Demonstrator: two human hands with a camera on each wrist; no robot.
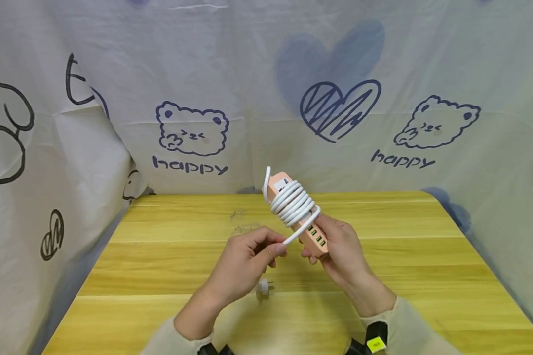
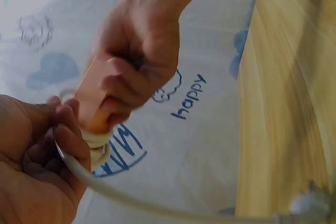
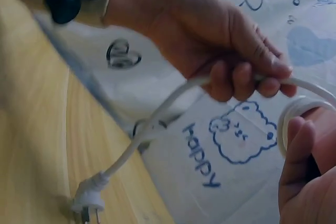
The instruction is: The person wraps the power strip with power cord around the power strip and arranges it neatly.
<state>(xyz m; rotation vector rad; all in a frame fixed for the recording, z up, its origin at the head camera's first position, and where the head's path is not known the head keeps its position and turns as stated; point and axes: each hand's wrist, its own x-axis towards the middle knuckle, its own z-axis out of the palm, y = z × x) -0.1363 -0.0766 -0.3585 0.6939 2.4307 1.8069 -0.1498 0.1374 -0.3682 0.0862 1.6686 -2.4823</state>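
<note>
- Gripped in right hand above table: strip, wound with cord.
- Pinched in left hand: cord, short of plug.
- Possible fault: unravelled cord, caused by slackened left pinch.

hands: 2 (one pair) | power strip: 1 | cord: 1 | plug: 1 | table: 1

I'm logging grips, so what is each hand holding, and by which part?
The left hand pinches the white cord partway between the plug and the power strip. The right hand grips the power strip by the end with the ports.
</note>
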